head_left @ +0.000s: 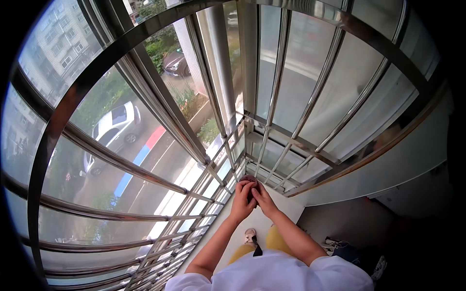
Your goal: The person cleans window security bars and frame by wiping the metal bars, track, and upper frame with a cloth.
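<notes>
Straight ahead of my body, both arms reach toward the corner of the railing. My left hand and my right hand are close together, with their fingers curled round a small dark reddish-brown rounded object. Its top edge shows above the fingers, but most of it is covered, so I cannot make out its kind. Just beyond the hands are the metal bars of the corner.
A steel railing runs along the windows on the left and ahead. A curved metal band crosses the upper view. Outside stand a white car and a dark car. Shoes lie on the dark floor at right.
</notes>
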`<state>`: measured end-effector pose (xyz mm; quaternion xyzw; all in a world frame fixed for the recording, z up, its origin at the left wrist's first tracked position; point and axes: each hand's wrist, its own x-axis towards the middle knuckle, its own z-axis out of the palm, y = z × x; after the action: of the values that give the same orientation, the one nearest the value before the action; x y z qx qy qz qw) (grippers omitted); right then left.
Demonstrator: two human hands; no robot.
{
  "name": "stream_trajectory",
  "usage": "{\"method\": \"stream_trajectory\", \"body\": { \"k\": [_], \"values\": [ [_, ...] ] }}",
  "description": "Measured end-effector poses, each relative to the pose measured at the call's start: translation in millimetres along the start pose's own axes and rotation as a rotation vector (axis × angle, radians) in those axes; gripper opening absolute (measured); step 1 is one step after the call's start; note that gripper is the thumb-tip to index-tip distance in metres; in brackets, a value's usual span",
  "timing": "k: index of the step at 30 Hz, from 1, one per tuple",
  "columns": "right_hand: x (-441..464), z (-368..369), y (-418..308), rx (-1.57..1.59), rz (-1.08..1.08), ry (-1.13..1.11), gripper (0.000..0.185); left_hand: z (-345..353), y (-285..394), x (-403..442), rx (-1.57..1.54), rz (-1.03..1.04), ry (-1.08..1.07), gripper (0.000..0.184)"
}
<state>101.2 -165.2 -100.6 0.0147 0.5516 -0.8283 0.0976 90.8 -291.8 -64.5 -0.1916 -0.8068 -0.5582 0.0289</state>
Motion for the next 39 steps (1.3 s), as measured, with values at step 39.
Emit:
{"method": "stream_trajectory", "body": {
  "k": [39],
  "values": [
    [379,-83,75,0.541,-0.142,0.764,0.037,-151,92,171,0.123,0.321,0.979,0.026]
  ]
}}
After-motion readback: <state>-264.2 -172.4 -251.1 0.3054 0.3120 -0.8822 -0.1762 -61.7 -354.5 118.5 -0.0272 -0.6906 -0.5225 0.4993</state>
